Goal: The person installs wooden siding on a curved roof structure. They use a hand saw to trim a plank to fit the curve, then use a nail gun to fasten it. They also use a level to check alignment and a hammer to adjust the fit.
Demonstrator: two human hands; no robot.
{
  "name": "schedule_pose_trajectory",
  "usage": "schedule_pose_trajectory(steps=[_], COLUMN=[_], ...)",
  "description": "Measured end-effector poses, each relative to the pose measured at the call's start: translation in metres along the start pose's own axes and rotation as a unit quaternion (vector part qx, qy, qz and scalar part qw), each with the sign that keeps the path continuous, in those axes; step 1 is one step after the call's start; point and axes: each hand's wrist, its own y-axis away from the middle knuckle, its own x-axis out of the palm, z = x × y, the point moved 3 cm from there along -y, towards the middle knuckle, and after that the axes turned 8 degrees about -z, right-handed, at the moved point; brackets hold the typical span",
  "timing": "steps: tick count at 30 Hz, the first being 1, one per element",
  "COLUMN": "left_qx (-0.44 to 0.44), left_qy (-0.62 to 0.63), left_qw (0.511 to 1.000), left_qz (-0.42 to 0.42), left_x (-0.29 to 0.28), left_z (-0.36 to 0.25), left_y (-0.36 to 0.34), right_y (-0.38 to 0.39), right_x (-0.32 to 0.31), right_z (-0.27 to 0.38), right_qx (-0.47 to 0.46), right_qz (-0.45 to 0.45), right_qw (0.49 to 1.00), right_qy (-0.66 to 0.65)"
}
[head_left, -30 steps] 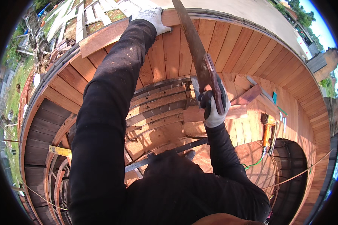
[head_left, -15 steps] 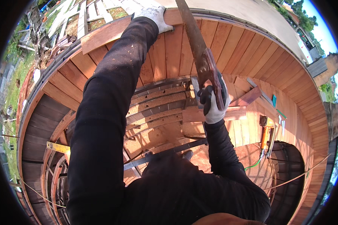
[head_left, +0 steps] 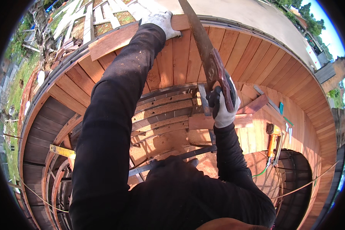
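Right hand (head_left: 223,105) in a white glove is clamped tight round the handsaw (head_left: 205,53) handle, blade running up and away across the plank (head_left: 119,38) lying on the tub's rim (head_left: 257,40). Left hand (head_left: 160,20) presses flat on that plank, just beside the blade, pinning it rather than gripping.

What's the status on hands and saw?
Left hand pressing the board on the rim. Right hand gripping the saw handle, blade on the board. Nothing blocking.
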Motion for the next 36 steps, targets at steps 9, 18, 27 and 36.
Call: schedule_pose_trajectory(steps=[9,18,27,36], left_qx=[-0.001,0.002,0.028,0.013], left_qy=[-0.004,-0.023,-0.028,-0.037], left_qw=[1.0,1.0,0.999,0.999], left_qz=[0.026,0.015,0.03,-0.015], left_x=[-0.011,-0.009,-0.008,-0.008], left_z=[-0.006,-0.003,-0.012,-0.009], left_y=[0.005,-0.001,0.014,0.015], right_y=[0.082,-0.012,0.06,0.002], right_x=[-0.065,0.0,-0.042,-0.002], right_z=[0.036,0.01,0.038,-0.006], right_qx=[0.06,-0.056,0.067,0.02], right_qz=[0.031,0.016,0.016,0.01], right_qw=[0.991,0.994,0.997,1.0], right_qy=[0.117,0.096,0.034,0.002])
